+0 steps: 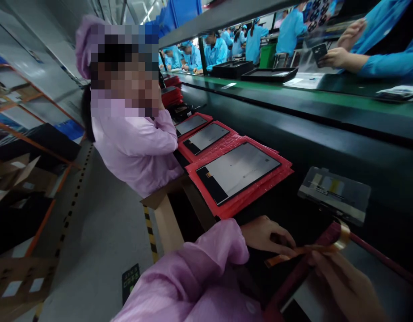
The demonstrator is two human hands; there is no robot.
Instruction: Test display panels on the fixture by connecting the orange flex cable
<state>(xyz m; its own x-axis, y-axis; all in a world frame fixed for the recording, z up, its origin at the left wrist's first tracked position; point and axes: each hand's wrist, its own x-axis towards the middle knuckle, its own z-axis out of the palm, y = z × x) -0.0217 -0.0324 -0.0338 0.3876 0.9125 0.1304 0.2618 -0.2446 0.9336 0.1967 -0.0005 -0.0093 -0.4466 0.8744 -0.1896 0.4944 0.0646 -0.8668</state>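
My left hand (267, 235) reaches out from a pink sleeve and pinches one end of an amber tape strip (287, 256) just above the black bench. My right hand (343, 281) holds the other part of the strip, close to a small gold tape roll (342, 235). Under both hands lies a display panel in a red frame (293, 286), partly hidden by my fingers. A grey panel module (335, 193) lies flat just beyond the roll.
A stack of red bubble-wrap sheets with a screen panel (238, 174) on top lies left of my hands, with two more (206, 137) behind. A co-worker in pink (136, 143) sits at my left. Beyond the green conveyor (293, 96), people in blue handle parts and black trays (270, 74).
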